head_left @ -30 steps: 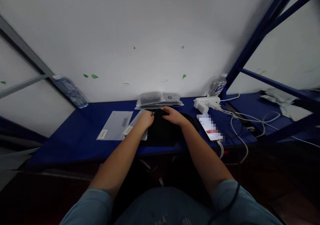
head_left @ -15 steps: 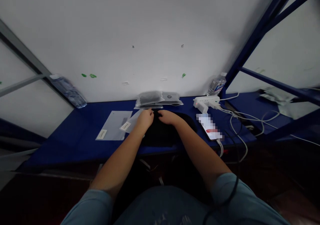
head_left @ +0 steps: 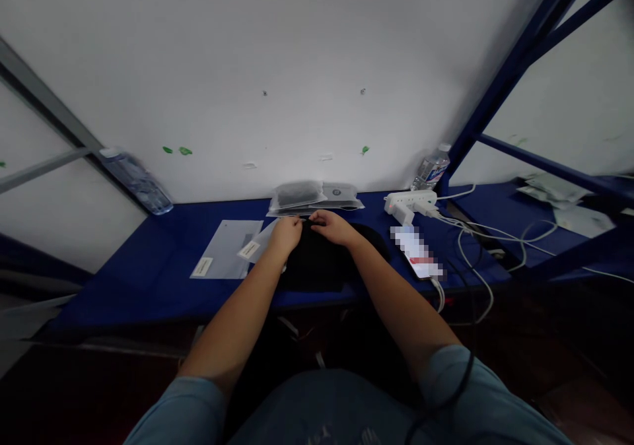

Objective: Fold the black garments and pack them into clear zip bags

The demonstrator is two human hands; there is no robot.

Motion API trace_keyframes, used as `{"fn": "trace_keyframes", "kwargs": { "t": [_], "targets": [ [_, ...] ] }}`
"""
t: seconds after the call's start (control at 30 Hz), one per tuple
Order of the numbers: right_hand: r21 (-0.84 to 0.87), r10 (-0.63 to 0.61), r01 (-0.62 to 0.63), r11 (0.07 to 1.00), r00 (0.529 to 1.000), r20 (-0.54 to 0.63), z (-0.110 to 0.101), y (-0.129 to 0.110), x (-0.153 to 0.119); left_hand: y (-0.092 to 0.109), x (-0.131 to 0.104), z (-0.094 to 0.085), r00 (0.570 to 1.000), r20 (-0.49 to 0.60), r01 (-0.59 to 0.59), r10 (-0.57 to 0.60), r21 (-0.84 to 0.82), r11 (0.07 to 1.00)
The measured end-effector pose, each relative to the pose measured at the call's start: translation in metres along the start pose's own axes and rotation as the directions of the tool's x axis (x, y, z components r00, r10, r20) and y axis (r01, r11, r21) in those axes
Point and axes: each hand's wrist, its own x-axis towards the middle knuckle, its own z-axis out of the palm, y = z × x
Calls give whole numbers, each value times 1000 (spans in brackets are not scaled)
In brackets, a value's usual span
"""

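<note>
A black piece that looks like folded cloth (head_left: pixel 317 263) lies on the blue table in front of me. My left hand (head_left: pixel 287 234) is closed at its far left edge, with the fingertips pinched together on the black material. Close beside it, my right hand (head_left: pixel 331 226) is curled over the far edge, thumb and fingers pinching there. Only a small gap separates the two hands. A frosted plastic bag with a white label (head_left: pixel 255 247) lies partly under my left hand. Fine detail of the black material is lost in the dark.
Another frosted bag (head_left: pixel 225 250) lies to the left. Packed clear bags (head_left: pixel 297 197) rest against the wall. On the right are a power strip (head_left: pixel 411 201), a phone (head_left: pixel 416 253) and loose white cables (head_left: pixel 475 273). Bottles (head_left: pixel 136 181) lean at both back corners.
My right hand has risen slightly and shifted a little toward the far edge, its fingers turning. The left hand has moved slightly left. The black cloth stays in place.
</note>
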Motion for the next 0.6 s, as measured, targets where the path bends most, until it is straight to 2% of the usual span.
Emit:
{"fn": "trace_keyframes", "kwargs": {
  "t": [0.07,0.13,0.27,0.37,0.47,0.6],
  "targets": [
    [11,34,-34,999,999,20,0,0,0,0,0,1,1000,9,0,0,-4,1000],
    [-57,22,-21,998,1000,21,1,0,1,0,0,2,1000,27,-10,10,-5,1000],
    [-367,-47,72,927,996,78,5,-5,2,0,-1,3,998,42,-38,38,13,999],
    [-504,-22,67,861,995,96,13,-14,-1,0,-4,3,999,24,-38,37,60,997],
    [-628,-5,11,778,1000,12,22,-24,-9,4,-9,2,999,-5,-48,49,115,992],
    [-670,61,-204,713,971,-232,29,-32,-14,13,-16,4,994,4,-108,109,163,981]
  ]
}}
